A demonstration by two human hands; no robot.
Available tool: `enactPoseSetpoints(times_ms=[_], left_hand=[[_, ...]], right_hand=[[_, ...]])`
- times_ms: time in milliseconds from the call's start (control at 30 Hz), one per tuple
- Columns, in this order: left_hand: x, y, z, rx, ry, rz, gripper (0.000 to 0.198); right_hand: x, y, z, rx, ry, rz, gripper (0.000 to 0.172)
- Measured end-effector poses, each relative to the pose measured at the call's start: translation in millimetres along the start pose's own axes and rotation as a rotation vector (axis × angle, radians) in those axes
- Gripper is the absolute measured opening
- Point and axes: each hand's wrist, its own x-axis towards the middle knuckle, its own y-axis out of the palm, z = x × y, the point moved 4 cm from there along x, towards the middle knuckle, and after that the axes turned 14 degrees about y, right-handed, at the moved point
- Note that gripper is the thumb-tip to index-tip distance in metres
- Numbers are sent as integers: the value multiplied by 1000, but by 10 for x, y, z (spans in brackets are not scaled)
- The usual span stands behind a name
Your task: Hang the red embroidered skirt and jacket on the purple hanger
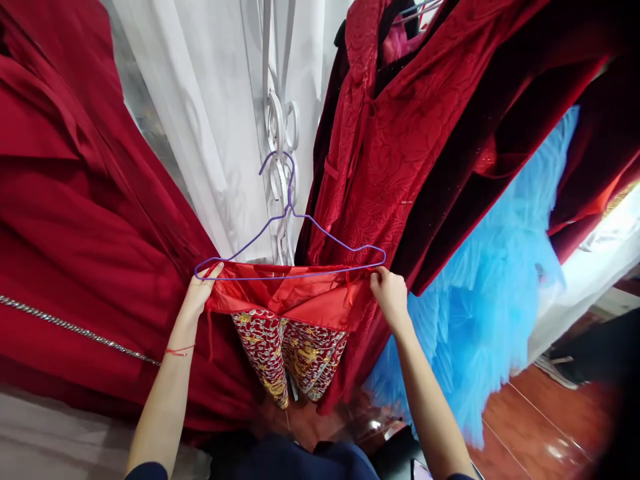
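A red satin garment (320, 290) with red, gold and silver patterned lower panels, which look like short trouser legs, is stretched out at the centre. Across its top edge lies a purple wire hanger (327, 233). My left hand (203, 283) is closed on the garment's left top corner, with the thumb by the hanger's left end. At the opposite corner, my right hand (390, 293) pinches the cloth just under the hanger's right end. The hanger's hook overlaps a white scrolled metal rack (277, 120); I cannot tell if it rests on it.
Long red fabric with a silver braided trim (75, 328) hangs at left. At right hang a red patterned dress (380, 153), dark red velvet (465, 180) and a blue tulle garment (465, 313). White drapes (215, 87) hang behind. Red floor tiles (520, 427) show below.
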Motion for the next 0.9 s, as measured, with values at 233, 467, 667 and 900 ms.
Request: enactPoseSetpoints(times_ms=[233,467,667,900], left_hand=[[263,-265,-240,314,219,211,48],[212,-150,-475,72,-13,251,55],[74,-110,-694,154,-93,282,55],[-218,-191,-1067,640,161,249,46]], right_hand=[[314,-48,-59,682,162,340,28],[354,-66,88,979,245,295,26],[346,-361,208,874,198,74,22],[228,-720,427,292,74,-252,10]])
